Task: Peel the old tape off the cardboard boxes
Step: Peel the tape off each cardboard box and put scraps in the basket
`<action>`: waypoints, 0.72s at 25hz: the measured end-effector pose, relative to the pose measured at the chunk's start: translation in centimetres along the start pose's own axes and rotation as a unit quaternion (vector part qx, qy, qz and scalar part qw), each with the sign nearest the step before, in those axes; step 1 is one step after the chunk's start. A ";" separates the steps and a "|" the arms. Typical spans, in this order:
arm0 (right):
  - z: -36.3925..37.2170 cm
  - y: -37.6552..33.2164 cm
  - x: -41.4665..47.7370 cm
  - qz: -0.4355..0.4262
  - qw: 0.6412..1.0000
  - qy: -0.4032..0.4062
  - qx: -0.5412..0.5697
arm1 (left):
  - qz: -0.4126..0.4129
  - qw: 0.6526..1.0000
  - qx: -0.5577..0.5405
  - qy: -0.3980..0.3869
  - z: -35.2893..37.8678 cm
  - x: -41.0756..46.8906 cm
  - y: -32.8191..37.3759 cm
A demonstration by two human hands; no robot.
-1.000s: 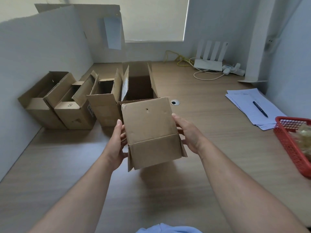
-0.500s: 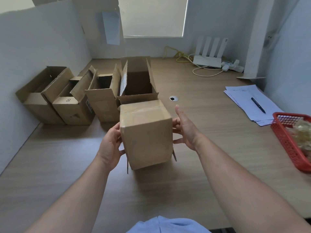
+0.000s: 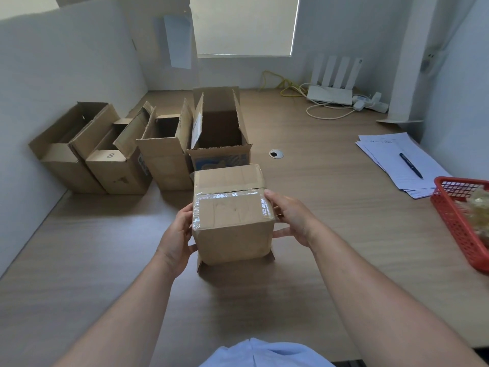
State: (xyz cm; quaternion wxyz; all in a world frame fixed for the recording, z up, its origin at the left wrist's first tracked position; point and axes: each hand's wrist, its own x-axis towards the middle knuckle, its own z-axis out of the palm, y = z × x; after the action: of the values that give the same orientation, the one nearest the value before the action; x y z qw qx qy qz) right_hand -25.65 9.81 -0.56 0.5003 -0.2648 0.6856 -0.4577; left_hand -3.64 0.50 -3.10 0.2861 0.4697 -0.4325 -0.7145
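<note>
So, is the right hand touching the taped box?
Touching. In the head view the right hand has fingertips pressed on the right side of the taped box; no gap.

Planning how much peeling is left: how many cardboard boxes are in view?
5. Four open boxes in a row near the left wall; the taped box between left hand and right hand.

Small brown box [image 3: 232,234], clear tape [image 3: 227,194] across its top, before four open boxes [image 3: 164,157].

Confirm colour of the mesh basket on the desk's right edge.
The mesh basket is red; head view, partly cut off at the frame edge.
</note>
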 end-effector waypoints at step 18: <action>5.6 4.2 1.1 0.105 0.951 -0.060 0.283 | 0.224 0.782 0.565 0.135 2.0 -2.4 6.3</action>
State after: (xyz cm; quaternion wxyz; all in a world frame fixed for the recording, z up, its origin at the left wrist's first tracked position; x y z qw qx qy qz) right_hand -20.49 8.73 -5.22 0.6403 -0.0655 0.5207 -0.5609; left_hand -4.54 0.27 3.92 0.1769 0.5283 -0.8090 -0.1873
